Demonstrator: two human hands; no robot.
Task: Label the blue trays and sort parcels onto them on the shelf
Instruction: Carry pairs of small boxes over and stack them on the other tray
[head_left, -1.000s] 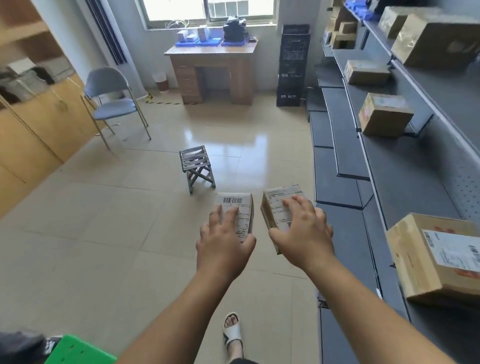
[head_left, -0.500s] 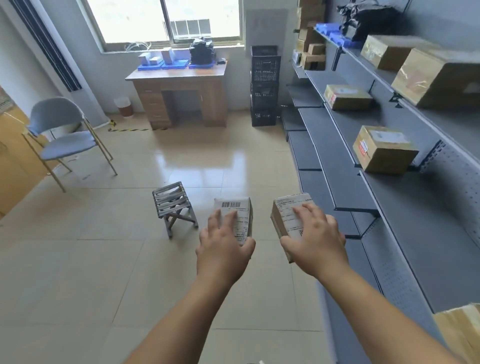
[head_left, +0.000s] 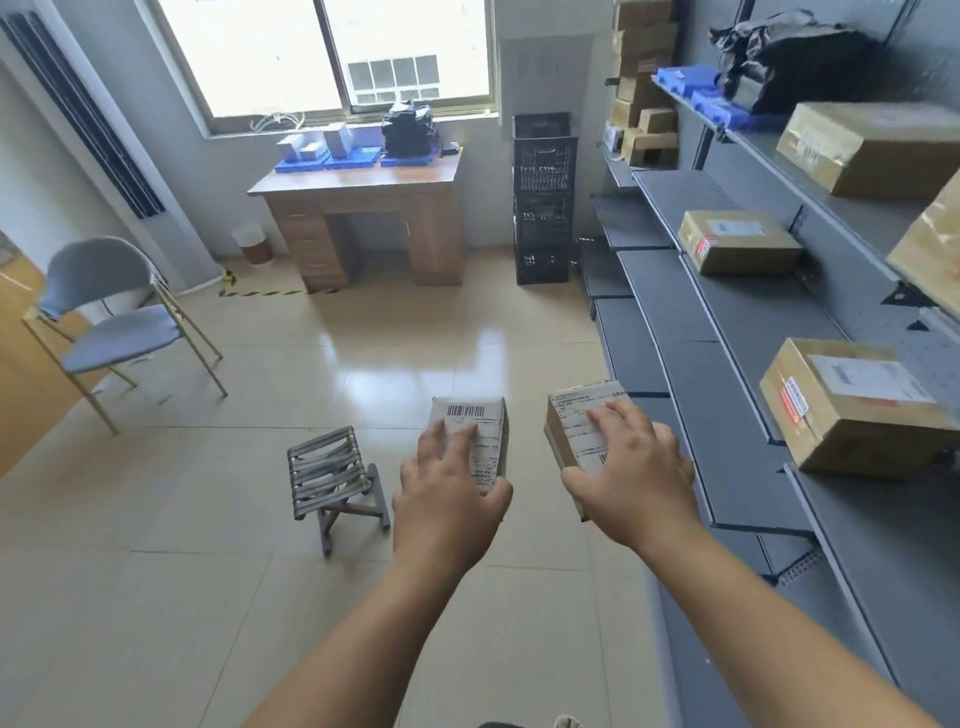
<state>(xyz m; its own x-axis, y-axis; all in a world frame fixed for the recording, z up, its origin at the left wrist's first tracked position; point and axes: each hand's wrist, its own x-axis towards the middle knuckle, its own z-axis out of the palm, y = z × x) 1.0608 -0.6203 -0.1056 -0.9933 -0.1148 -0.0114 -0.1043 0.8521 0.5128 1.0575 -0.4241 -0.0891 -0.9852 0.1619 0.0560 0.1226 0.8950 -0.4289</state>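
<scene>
My left hand (head_left: 447, 499) grips a small parcel with a barcode label (head_left: 475, 423), held flat above the floor. My right hand (head_left: 631, 475) grips a second small brown parcel with a white label (head_left: 579, 423), beside the grey shelf (head_left: 727, 364) on the right. Blue trays (head_left: 698, 98) sit on the shelf's top level, far end, next to a black bag (head_left: 795, 57). More blue trays (head_left: 353, 158) lie on the wooden desk (head_left: 363, 218) under the window. Cardboard parcels (head_left: 737, 241) (head_left: 852, 410) (head_left: 872, 145) rest on the shelf levels.
A small folding stool (head_left: 335, 480) stands on the tiled floor just left of my left hand. A grey chair (head_left: 109, 322) is at the left, and stacked black crates (head_left: 543, 200) stand between desk and shelf. A small bin (head_left: 252, 244) stands by the desk.
The view has swung up and to the right while I walk forward along the shelf. Both hands keep hold of their parcels. The large near parcel has dropped out of view.
</scene>
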